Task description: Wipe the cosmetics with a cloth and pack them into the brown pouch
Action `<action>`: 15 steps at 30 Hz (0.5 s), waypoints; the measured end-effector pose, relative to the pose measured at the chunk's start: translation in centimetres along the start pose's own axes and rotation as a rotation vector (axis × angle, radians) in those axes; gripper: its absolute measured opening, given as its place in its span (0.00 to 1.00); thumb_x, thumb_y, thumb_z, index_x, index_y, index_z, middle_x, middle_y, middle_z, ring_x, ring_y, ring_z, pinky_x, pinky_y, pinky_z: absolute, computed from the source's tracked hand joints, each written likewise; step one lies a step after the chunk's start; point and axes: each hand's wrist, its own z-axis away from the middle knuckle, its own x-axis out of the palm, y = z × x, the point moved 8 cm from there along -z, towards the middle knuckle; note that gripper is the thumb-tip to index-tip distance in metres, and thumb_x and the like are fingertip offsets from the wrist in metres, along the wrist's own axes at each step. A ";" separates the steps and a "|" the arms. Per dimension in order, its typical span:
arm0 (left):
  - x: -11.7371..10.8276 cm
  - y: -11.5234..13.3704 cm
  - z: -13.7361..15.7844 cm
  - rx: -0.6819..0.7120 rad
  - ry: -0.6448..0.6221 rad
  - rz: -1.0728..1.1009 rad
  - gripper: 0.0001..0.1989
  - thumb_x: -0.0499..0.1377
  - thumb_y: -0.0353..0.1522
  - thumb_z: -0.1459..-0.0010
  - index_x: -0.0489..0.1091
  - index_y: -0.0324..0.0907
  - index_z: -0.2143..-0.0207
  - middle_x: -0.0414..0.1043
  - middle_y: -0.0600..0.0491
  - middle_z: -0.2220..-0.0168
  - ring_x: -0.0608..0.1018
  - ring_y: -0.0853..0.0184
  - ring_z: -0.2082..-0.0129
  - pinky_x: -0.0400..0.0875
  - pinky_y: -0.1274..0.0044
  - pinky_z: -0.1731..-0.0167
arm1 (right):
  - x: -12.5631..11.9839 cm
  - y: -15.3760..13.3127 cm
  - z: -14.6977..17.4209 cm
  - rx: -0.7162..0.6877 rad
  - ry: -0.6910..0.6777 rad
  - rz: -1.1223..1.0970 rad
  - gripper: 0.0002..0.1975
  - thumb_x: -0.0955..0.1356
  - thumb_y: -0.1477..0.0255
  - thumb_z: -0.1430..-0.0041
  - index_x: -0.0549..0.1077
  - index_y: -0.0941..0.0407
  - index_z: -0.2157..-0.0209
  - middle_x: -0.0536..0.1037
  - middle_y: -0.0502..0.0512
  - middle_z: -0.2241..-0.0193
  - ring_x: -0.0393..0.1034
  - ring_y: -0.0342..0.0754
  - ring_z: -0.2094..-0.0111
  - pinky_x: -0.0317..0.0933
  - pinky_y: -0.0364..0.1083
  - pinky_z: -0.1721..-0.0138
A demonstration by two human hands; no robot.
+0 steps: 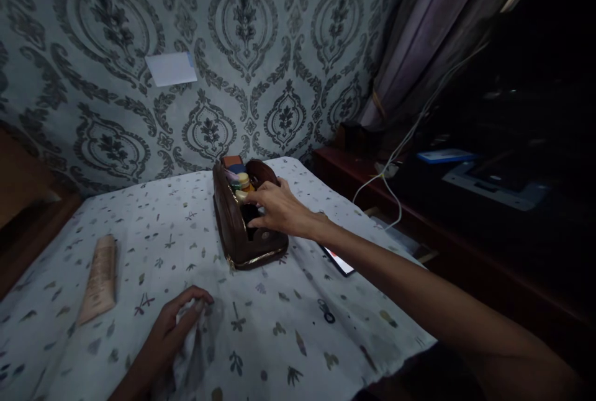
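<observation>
A brown toiletry bag [228,227] with a gold zip stands unzipped on the bed. My right hand [279,208] reaches over its near right side, thumb and forefinger spread apart at the opening, the other fingers partly hidden. Inside the bag, a small yellow-capped jar [243,179] shows among several other items. Low in front of the bag, my left hand [174,320] is curled with thumb and forefinger close together around a crumpled white cloth [189,345]; whether this is part of the bedsheet I cannot tell. A beige squeeze tube [100,277] lies to the left.
A patterned white sheet [261,339] covers the bed. Partly under my right forearm lies a phone [342,261] with a lit screen. White cables [395,156] run down beside a dark red ledge [344,168] at right. A paper [172,69] is on the wall.
</observation>
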 end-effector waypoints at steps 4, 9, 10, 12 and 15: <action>0.1 -0.2 0.0 0.001 -0.010 0.013 0.20 0.54 0.50 0.38 0.75 0.46 0.67 0.76 0.51 0.64 0.75 0.57 0.57 0.70 0.71 0.54 | 0.3 -0.1 -0.1 -0.004 -0.010 -0.012 0.19 0.78 0.67 0.47 0.76 0.54 0.54 0.80 0.57 0.59 0.68 0.59 0.49 0.43 0.65 0.42; 0.2 -0.5 -0.1 -0.002 -0.061 -0.015 0.20 0.52 0.50 0.37 0.75 0.46 0.65 0.76 0.52 0.63 0.76 0.58 0.57 0.70 0.71 0.53 | -0.1 0.3 0.2 -0.026 0.018 -0.029 0.18 0.78 0.66 0.47 0.78 0.54 0.55 0.81 0.57 0.60 0.70 0.59 0.50 0.47 0.63 0.43; 0.2 -0.4 -0.2 0.002 -0.076 -0.021 0.21 0.52 0.51 0.38 0.75 0.46 0.65 0.76 0.51 0.63 0.76 0.57 0.57 0.71 0.71 0.53 | -0.3 0.4 0.3 -0.034 0.050 -0.055 0.16 0.77 0.67 0.45 0.78 0.54 0.55 0.81 0.56 0.60 0.71 0.58 0.50 0.49 0.61 0.44; 0.2 -0.3 -0.3 0.008 -0.090 -0.034 0.22 0.52 0.51 0.38 0.75 0.45 0.66 0.77 0.51 0.64 0.77 0.57 0.58 0.72 0.71 0.54 | -1.0 0.6 0.8 -0.045 0.160 -0.111 0.10 0.75 0.69 0.42 0.78 0.54 0.58 0.82 0.55 0.61 0.72 0.55 0.53 0.52 0.57 0.46; -0.7 0.0 -0.3 0.021 -0.003 -0.065 0.21 0.53 0.51 0.39 0.74 0.45 0.67 0.76 0.51 0.66 0.78 0.58 0.60 0.72 0.73 0.58 | -2.3 0.0 2.7 -0.105 0.430 -0.168 0.02 0.71 0.72 0.37 0.77 0.55 0.64 0.81 0.54 0.64 0.73 0.51 0.58 0.55 0.54 0.48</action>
